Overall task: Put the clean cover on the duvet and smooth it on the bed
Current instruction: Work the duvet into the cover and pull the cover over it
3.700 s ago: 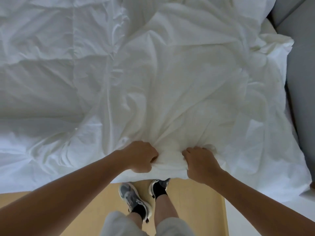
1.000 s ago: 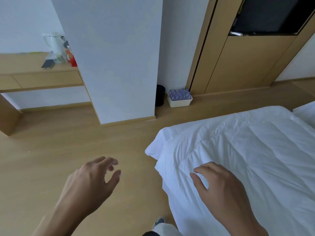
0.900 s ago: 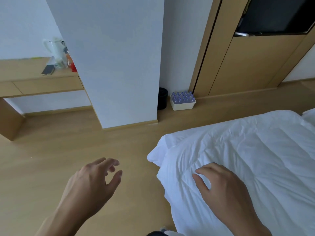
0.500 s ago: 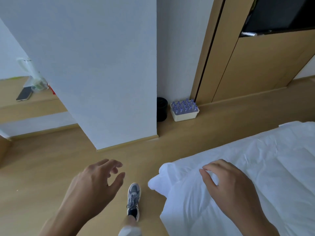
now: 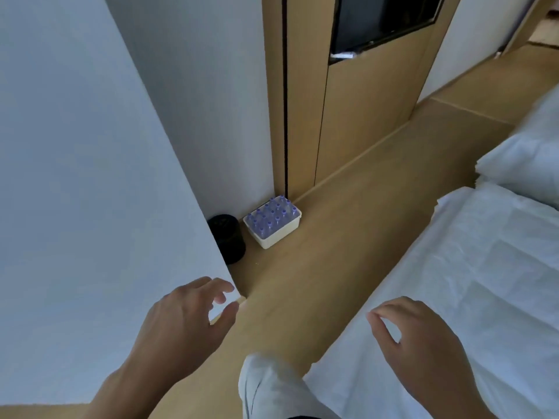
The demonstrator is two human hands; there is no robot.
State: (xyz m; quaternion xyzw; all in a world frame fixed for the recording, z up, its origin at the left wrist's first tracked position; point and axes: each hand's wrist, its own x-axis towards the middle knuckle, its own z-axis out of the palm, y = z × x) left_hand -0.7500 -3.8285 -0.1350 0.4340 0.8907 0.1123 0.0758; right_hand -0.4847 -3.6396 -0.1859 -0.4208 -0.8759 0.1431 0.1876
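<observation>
Rumpled white duvet (image 5: 472,267); both hands loosely curled, empty.

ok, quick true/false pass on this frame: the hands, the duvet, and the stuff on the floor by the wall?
1. The left hand holds nothing. True.
2. The right hand grips a fold of the duvet. False: its fingers are loosely curled over the duvet, with no fabric pinched.
3. The tub of bottles stands on the bed. False: it stands on the wooden floor.
4. The black bin stands beside the tub, on its left in the view. True.
</observation>
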